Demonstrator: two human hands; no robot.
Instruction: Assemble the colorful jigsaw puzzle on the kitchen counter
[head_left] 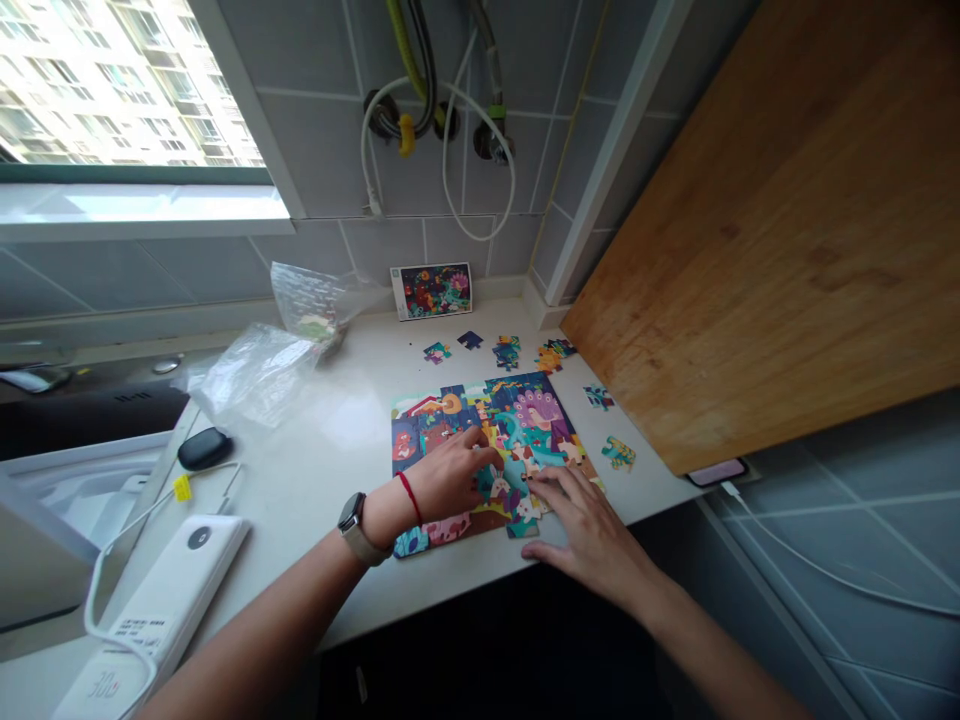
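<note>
Both hands lay on the jigsaw puzzle [525, 420] at the tabletop's [330, 450] front: left hand [450, 478] grip curled, fingertips pressing it; right hand [589, 530] grip spread flat. Two plastic bags [255, 372] lay behind, contents unclear.

The multicoloured cartoon jigsaw puzzle [487, 440] lies on a white countertop [330, 440] beside grey tiles [315, 130].

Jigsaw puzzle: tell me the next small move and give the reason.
Probably lift the right hand to the loose piece just right of the jigsaw puzzle. It lies nearest that hand, the puzzle's lower right edge looks unfinished, and the left hand rests on the joined pieces, steadying them.
</note>
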